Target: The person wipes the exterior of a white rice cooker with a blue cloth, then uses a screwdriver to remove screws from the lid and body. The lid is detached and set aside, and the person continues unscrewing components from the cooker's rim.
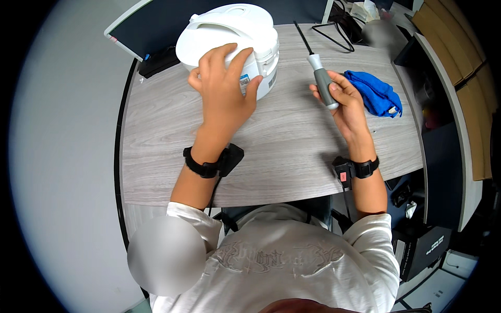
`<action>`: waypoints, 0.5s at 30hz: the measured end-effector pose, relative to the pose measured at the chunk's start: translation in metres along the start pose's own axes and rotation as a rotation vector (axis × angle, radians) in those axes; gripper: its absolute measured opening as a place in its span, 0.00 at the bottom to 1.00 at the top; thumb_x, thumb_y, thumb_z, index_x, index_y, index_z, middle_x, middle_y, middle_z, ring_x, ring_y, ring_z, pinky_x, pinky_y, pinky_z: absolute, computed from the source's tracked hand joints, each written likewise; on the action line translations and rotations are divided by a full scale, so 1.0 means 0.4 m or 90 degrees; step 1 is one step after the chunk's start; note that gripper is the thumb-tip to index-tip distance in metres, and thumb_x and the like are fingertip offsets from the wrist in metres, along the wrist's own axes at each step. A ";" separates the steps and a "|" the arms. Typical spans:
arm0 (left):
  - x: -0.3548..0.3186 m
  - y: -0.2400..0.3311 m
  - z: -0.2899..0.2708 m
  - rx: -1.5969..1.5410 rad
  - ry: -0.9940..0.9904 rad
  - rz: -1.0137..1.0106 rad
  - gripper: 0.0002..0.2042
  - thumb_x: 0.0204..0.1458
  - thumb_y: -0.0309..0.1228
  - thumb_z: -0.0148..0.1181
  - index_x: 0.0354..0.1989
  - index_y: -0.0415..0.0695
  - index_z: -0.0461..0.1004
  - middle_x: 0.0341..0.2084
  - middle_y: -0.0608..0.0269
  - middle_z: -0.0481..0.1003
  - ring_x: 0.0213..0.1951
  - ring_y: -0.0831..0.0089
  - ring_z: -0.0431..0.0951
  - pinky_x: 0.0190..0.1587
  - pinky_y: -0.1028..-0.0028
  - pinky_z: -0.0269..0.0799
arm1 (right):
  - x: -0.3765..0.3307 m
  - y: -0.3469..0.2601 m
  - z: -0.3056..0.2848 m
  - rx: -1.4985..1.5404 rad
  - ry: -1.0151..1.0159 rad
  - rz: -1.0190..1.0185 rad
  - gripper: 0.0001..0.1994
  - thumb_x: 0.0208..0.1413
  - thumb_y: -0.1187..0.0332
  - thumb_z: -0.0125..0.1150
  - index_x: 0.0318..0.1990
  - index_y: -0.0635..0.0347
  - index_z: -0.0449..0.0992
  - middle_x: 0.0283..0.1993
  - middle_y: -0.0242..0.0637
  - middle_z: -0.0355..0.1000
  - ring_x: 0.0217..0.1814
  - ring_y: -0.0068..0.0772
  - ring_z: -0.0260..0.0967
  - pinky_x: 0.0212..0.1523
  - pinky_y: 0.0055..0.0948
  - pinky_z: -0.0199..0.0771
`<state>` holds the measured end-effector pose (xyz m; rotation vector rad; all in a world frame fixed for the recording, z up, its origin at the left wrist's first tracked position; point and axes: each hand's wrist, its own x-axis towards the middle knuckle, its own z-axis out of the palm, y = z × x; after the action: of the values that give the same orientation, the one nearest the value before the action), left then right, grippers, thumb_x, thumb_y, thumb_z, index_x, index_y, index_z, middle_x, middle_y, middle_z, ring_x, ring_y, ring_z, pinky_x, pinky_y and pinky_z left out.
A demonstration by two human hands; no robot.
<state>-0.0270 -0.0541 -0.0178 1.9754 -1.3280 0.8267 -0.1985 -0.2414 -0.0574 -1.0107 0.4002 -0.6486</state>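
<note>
A white rice cooker [261,32] with a rounded lid and a carrying handle stands at the back left of the desk. My left hand [223,86] reaches over its near side, fingers spread and bent, the fingertips at the edge of the lid. Whether they press on it I cannot tell. My right hand [348,103] is closed around the grey handle of a screwdriver [322,81], held to the right of the cooker. The dark shaft points up and away, toward the back of the desk. A crumpled blue cloth [373,93] lies just right of that hand.
The wood-grain desk [292,156] has a dark partition [300,11] behind it. A black cable [342,39] loops at the back right. Shelving with cardboard boxes [477,99] stands along the right side, and a black box [425,253] sits below. Each wrist wears a wired black strap.
</note>
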 end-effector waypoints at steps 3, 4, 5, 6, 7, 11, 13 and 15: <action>-0.008 0.018 0.023 0.018 -0.001 -0.006 0.25 0.44 0.34 0.73 0.55 0.51 0.77 0.59 0.58 0.69 0.62 0.59 0.62 0.57 0.52 0.45 | 0.032 0.031 -0.005 -0.082 0.051 0.011 0.16 0.64 0.79 0.54 0.58 0.73 0.66 0.53 0.54 0.74 0.52 0.43 0.77 0.56 0.34 0.79; -0.010 0.023 0.030 0.015 -0.001 -0.007 0.26 0.44 0.35 0.73 0.55 0.52 0.77 0.60 0.59 0.69 0.62 0.59 0.62 0.57 0.52 0.44 | 0.052 0.047 -0.020 -0.100 0.060 0.015 0.18 0.61 0.80 0.56 0.58 0.70 0.68 0.50 0.48 0.74 0.48 0.36 0.76 0.51 0.29 0.76; -0.009 0.031 0.038 0.009 0.000 -0.003 0.26 0.44 0.34 0.73 0.55 0.52 0.77 0.60 0.59 0.68 0.62 0.59 0.62 0.56 0.53 0.45 | 0.074 0.067 -0.040 -0.154 0.088 0.012 0.18 0.61 0.80 0.57 0.58 0.69 0.68 0.49 0.45 0.73 0.47 0.34 0.74 0.49 0.28 0.74; -0.008 0.040 0.040 0.003 0.002 0.000 0.25 0.45 0.34 0.73 0.55 0.52 0.77 0.60 0.58 0.68 0.62 0.59 0.62 0.56 0.53 0.46 | 0.094 0.084 -0.057 -0.207 0.117 0.010 0.18 0.60 0.80 0.58 0.58 0.68 0.69 0.48 0.43 0.72 0.46 0.32 0.72 0.48 0.27 0.73; -0.008 0.049 0.046 -0.004 0.003 0.005 0.25 0.45 0.33 0.73 0.55 0.51 0.77 0.60 0.58 0.68 0.61 0.58 0.63 0.56 0.54 0.47 | 0.110 0.095 -0.073 -0.261 0.146 0.007 0.19 0.59 0.81 0.58 0.58 0.67 0.69 0.47 0.41 0.71 0.45 0.30 0.71 0.46 0.26 0.71; -0.026 0.074 0.070 -0.151 -0.043 0.042 0.21 0.47 0.32 0.72 0.52 0.48 0.78 0.54 0.58 0.71 0.56 0.59 0.67 0.54 0.60 0.57 | 0.138 0.114 -0.079 -0.353 0.179 0.036 0.20 0.56 0.82 0.61 0.57 0.63 0.71 0.46 0.37 0.69 0.44 0.27 0.67 0.43 0.26 0.69; -0.041 0.081 0.101 -0.224 -0.112 0.043 0.20 0.47 0.31 0.71 0.50 0.46 0.79 0.50 0.59 0.73 0.52 0.60 0.70 0.51 0.63 0.62 | 0.145 0.127 -0.085 -0.396 0.205 0.037 0.20 0.55 0.82 0.62 0.56 0.63 0.72 0.45 0.37 0.69 0.44 0.28 0.68 0.44 0.26 0.70; -0.051 0.091 0.121 -0.224 -0.205 0.037 0.19 0.47 0.32 0.72 0.49 0.45 0.79 0.47 0.61 0.74 0.50 0.61 0.71 0.50 0.64 0.64 | 0.158 0.147 -0.096 -0.439 0.221 0.037 0.19 0.55 0.82 0.62 0.55 0.63 0.72 0.45 0.37 0.70 0.44 0.28 0.68 0.44 0.26 0.70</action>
<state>-0.0595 -0.0912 -0.0581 1.8418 -1.5941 0.2743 -0.1556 -0.2867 -0.1284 -1.5332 0.9993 -0.6457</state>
